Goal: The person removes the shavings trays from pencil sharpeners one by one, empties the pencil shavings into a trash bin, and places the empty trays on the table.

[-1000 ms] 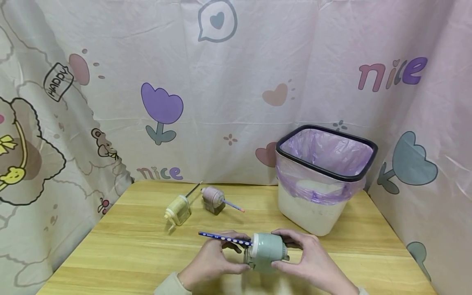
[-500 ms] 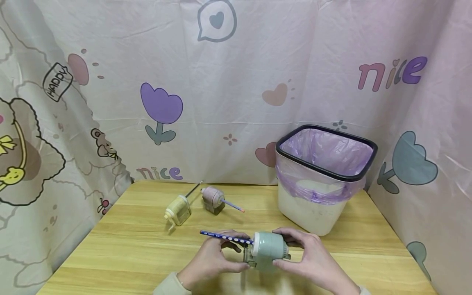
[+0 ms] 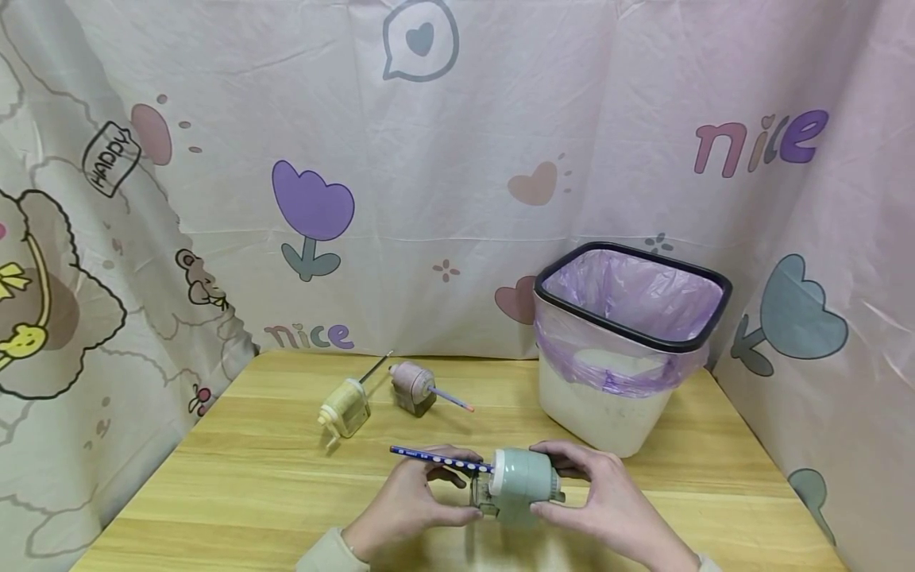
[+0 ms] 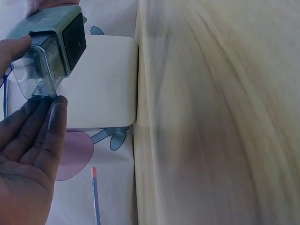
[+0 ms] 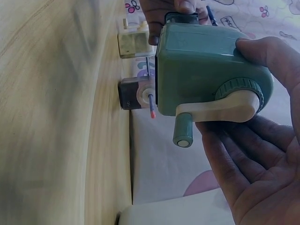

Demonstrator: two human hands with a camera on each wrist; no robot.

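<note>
Held just above the table, a green crank pencil sharpener (image 3: 525, 474) lies between my hands, its white-armed crank (image 5: 213, 111) showing in the right wrist view. A blue pencil with white dots (image 3: 439, 459) sticks out of its front, pointing left. My right hand (image 3: 604, 494) grips the sharpener's body from the right, thumb on one side and fingers on the other. With thumb and fingertips, my left hand (image 3: 407, 496) pinches the clear shavings drawer (image 4: 40, 70), which stands partly out of the body. Some shavings seem to show through the drawer's wall.
Farther back on the wooden table (image 3: 236, 492) sit a yellow sharpener (image 3: 346, 407) with a dark pencil in it and a pink sharpener (image 3: 412, 383) with a purple pencil. A white bin (image 3: 608, 413) lined with a purple bag stands at the right. Printed curtains (image 3: 443, 159) hang behind.
The sharpener's body, with the pencil and my right hand, has shifted slightly right and up. My left hand has barely moved, and a little more of the drawer shows.
</note>
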